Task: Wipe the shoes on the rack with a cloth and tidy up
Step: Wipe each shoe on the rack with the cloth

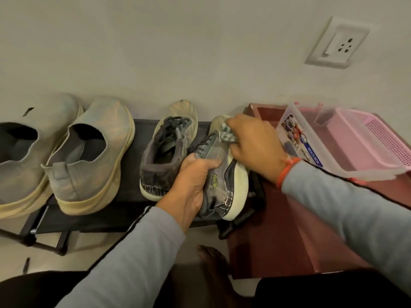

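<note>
A black shoe rack [131, 192] stands against the wall. On its left sit two large grey slip-on shoes [89, 156] with cream soles. A dark grey laced sneaker [164, 152] rests near the middle of the rack. Its partner, the right sneaker [231, 187], is tilted at the rack's right end, gripped at the heel collar by my left hand [191, 185]. My right hand [255, 145] presses a small checked cloth [226, 134] against that sneaker's toe area. Most of the cloth is hidden under my fingers.
A maroon cabinet [278, 218] stands right of the rack. On it lie a clear plastic box [315, 141] with a printed label and a pink basket [378, 138]. A wall socket [338, 43] is above. My bare foot [211, 261] is on the floor below.
</note>
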